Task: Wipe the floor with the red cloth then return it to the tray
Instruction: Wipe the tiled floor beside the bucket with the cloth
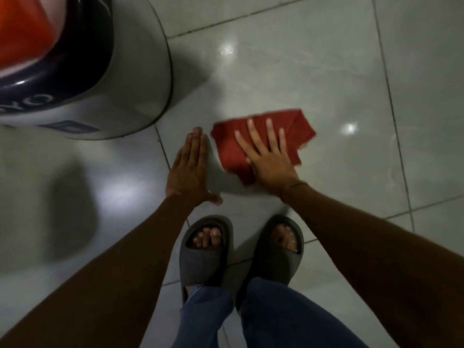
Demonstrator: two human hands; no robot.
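1. I am pressing my right hand (270, 162) flat on the cloth (263, 141), fingers spread wide, palm on its near edge; nothing is pinched, the cloth is only being pinned to the floor (326, 71) under my palm.
2. My left hand (190, 167) is lying flat on the bare tile just beside the cloth, fingers together, holding nothing and seemingly bracing me.
3. The cloth is lying on the glossy tile in front of my sandals (241, 249), well apart from the grey bin (130, 79) at the upper left. No tray is showing in this view.
4. I am judging the cloth to be light, soft and limp: it is going to bunch or fold if I push from one corner, so I am wanting even pressure through the whole palm while wiping.
5. The tile is looking slick, so the cloth should glide easily, and could slip out from under a light touch.
6. For lifting it later, I am thinking of gathering the middle or pinching a free far corner.
7. It is looking deep red, loosely folded, its outline uneven, with one layer overlapping at the far right corner.
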